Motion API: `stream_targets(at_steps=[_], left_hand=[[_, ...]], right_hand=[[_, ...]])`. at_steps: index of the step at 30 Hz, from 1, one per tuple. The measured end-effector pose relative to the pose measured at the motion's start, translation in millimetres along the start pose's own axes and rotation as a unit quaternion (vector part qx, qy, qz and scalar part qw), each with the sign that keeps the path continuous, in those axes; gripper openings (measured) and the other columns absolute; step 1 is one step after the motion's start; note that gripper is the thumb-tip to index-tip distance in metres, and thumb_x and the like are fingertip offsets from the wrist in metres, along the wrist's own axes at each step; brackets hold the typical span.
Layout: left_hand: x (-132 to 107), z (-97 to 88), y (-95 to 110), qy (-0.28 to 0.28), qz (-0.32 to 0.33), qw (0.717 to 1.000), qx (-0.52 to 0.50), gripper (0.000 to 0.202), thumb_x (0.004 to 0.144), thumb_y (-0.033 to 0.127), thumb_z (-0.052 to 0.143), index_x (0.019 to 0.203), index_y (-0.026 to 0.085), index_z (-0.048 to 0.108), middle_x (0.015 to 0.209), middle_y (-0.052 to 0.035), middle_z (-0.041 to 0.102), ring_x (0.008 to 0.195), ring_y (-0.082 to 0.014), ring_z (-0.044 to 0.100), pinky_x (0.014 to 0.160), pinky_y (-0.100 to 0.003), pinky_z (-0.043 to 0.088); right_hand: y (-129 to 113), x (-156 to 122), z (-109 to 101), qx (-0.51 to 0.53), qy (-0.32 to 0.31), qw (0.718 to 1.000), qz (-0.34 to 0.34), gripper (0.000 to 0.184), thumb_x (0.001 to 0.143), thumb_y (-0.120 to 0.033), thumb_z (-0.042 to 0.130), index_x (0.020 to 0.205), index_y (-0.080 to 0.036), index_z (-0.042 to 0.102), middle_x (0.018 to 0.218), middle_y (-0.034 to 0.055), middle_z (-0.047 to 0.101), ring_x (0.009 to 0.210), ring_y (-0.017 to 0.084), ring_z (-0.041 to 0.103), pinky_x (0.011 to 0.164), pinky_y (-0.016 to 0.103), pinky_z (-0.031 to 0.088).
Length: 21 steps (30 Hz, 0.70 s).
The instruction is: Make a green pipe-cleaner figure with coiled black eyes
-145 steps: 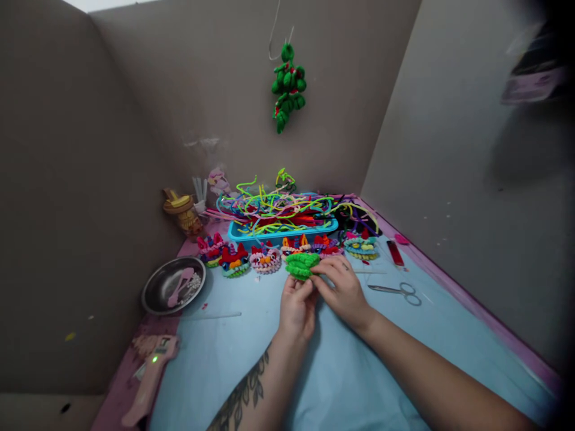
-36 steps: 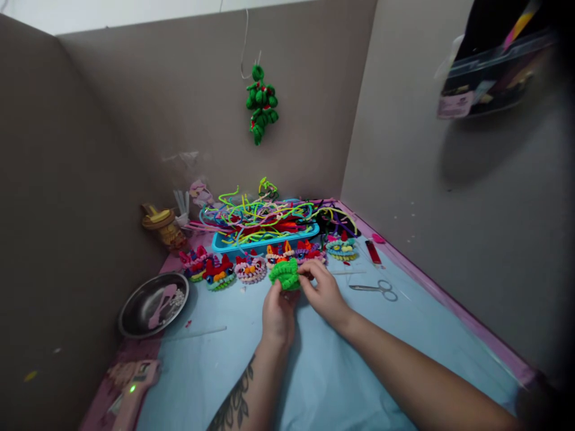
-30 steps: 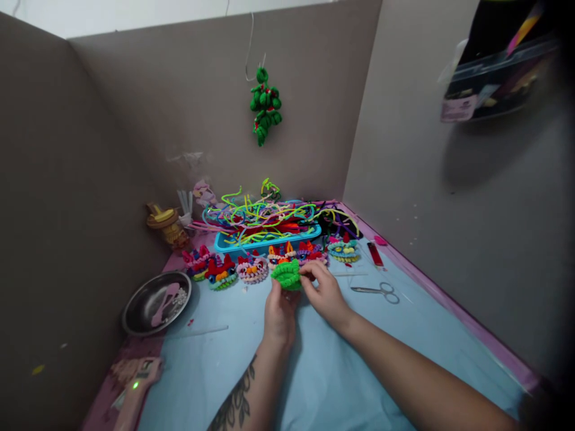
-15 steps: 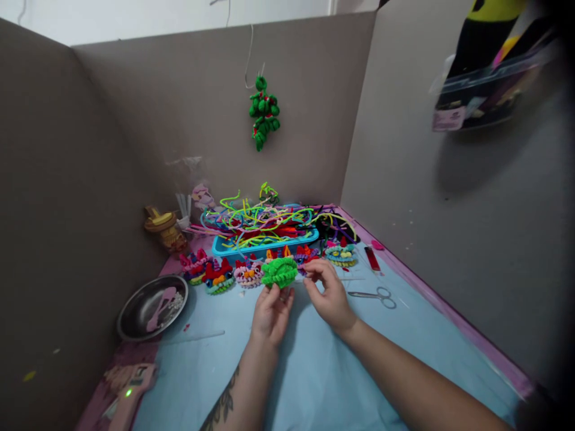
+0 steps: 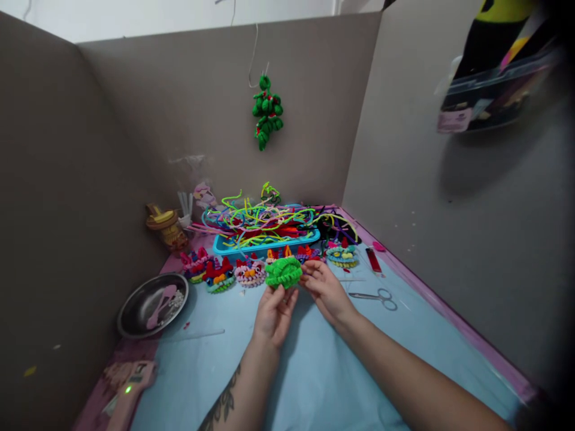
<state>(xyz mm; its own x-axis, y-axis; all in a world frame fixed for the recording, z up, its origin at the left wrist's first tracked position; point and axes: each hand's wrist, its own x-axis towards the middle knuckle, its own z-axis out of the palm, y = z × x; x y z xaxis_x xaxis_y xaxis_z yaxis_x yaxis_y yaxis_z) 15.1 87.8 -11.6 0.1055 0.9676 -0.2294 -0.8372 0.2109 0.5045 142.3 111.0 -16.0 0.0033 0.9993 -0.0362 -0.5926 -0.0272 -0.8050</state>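
A bright green coiled pipe-cleaner piece is held above the blue table cover, gripped from below by the fingers of my left hand. At its right edge, the curled thumb and fingertips of my right hand meet the piece and appear to pinch it. Just behind it stands a row of finished-looking pipe-cleaner faces, among them a pink one, a red and teal one and a blue and yellow one.
Behind the row, a blue tray overflows with loose pipe cleaners. Scissors and a red lighter lie to the right. On the left are a metal bowl and a pink glue gun. Grey partitions enclose the table.
My right hand has moved in to the green piece's right edge, where a small gap showed before. The view has shifted slightly.
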Motion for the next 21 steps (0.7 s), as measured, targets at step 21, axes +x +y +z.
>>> stream_targets(at_steps=[21], left_hand=[[3,2.4,-10,0.078,-0.010,0.997,-0.020,0.019,0.080,-0.001,0.053,0.087,0.010,0.067,0.085,-0.0080,0.071,0.078,-0.0128,0.069,0.072,-0.018,0.056]], right_hand=[[11,1,-1,0.101,-0.076,0.988,0.088,0.043,0.062,-0.015,0.078,0.098,-0.024,0.056,0.086,-0.0019,0.067,0.081,0.015,0.065,0.078,0.029,0.049]])
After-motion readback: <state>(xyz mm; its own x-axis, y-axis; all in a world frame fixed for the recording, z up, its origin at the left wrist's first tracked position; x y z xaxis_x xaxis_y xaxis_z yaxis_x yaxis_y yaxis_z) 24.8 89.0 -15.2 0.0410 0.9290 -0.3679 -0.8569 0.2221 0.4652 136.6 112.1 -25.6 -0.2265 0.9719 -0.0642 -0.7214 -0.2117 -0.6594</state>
